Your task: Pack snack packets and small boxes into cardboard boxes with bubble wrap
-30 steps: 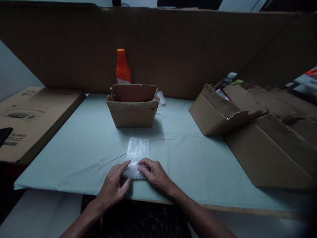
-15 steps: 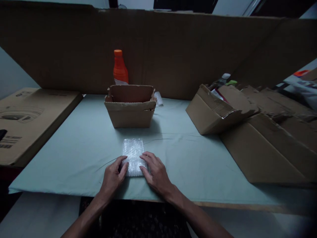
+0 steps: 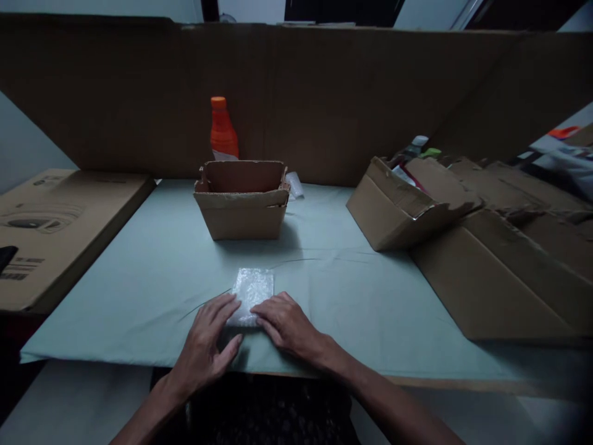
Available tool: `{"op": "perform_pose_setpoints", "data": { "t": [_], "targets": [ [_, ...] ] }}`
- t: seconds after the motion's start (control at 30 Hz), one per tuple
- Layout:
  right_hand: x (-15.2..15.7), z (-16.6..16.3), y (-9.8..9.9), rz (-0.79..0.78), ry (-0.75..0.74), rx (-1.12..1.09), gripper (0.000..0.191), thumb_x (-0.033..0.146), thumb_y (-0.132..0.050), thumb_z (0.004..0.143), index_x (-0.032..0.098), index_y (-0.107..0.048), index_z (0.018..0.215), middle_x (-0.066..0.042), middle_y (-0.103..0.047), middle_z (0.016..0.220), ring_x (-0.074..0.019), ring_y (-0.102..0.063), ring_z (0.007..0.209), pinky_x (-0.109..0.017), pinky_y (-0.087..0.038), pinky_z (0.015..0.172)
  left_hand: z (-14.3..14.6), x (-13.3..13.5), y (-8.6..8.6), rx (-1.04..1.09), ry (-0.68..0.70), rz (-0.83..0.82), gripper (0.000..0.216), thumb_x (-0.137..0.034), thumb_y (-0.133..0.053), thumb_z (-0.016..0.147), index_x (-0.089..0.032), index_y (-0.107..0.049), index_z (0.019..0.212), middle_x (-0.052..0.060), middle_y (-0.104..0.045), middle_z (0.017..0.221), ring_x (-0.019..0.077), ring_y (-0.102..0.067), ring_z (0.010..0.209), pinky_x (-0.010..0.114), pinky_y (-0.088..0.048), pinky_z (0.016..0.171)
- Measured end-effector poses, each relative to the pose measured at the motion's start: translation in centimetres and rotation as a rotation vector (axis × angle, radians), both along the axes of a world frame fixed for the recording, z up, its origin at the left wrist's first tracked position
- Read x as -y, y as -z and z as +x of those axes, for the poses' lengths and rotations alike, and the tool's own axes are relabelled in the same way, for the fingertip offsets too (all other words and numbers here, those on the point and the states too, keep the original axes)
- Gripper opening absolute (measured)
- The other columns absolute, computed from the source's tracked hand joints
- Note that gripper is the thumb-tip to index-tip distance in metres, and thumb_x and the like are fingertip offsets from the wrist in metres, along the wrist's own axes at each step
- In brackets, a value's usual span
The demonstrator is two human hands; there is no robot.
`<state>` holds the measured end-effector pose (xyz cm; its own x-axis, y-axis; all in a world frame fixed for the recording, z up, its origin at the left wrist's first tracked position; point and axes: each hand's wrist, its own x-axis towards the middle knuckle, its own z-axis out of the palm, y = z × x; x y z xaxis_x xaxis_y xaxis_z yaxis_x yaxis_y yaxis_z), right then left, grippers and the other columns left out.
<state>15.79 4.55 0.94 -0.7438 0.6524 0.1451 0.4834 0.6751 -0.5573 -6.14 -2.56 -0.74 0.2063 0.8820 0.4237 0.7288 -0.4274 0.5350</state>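
A flat rectangular piece of bubble wrap (image 3: 254,287) lies on the cloth near the table's front edge. The fingertips of my left hand (image 3: 206,337) touch its left side, with the thumb spread well apart from the fingers. Curled over the lower right part of the wrap is my right hand (image 3: 287,324), its fingers and thumb close together on the sheet. Part of the wrap's right side is hidden under those fingers. Whether anything lies inside the wrap, I cannot tell.
Behind the wrap stands an open cardboard box (image 3: 245,216), with an orange bottle (image 3: 224,133) behind it. A clear rolled plastic piece (image 3: 294,185) lies beside the box. Filled cardboard boxes (image 3: 393,204) take up the right; a large flat carton (image 3: 69,228) lies left.
The bubble wrap has turned slightly and looks shorter from front to back. My left thumb has come off it and spread toward me. My right fingers have moved left and closed together.
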Motion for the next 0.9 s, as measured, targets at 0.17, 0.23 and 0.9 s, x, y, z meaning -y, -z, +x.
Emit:
{"op": "perform_pose_setpoints", "data": {
  "t": [0.17,0.23,0.9],
  "targets": [
    [-0.4,0.8,-1.5,-0.37,-0.014,-0.079,0.023,0.02,-0.053,0.098,0.021,-0.07,0.113,-0.004,-0.076,0.107,-0.018,-0.068,0.095,-0.031,-0.048,0.085,-0.5,0.0,-0.2,0.074,-0.01,-0.132,0.028,-0.026,-0.056,0.094,-0.022,-0.061,0.122,0.007,-0.075,0.102,0.0192,-0.071,0.09,0.032,-0.059,0.076],
    [-0.8,0.7,-1.4,-0.352,0.071,-0.077,0.023,0.021,-0.054,0.098,0.019,-0.07,0.115,-0.006,-0.075,0.11,-0.019,-0.068,0.097,-0.032,-0.048,0.086,-0.1,-1.1,0.0,0.084,-0.063,-0.165,0.026,-0.028,-0.055,0.095,-0.02,-0.064,0.117,0.007,-0.076,0.104,0.0193,-0.072,0.09,0.032,-0.059,0.077],
    [-2.4,-0.8,3.0,0.006,0.201,-0.206,0.01,0.019,-0.069,0.086,0.02,-0.06,0.083,-0.006,-0.07,0.108,-0.023,-0.058,0.112,-0.041,-0.038,0.098,2.3,-3.3,1.8,0.154,-0.276,-0.278,0.043,-0.036,-0.051,0.087,-0.014,-0.062,0.123,0.012,-0.072,0.102,0.0249,-0.069,0.09,0.042,-0.056,0.085]
  ]
}}
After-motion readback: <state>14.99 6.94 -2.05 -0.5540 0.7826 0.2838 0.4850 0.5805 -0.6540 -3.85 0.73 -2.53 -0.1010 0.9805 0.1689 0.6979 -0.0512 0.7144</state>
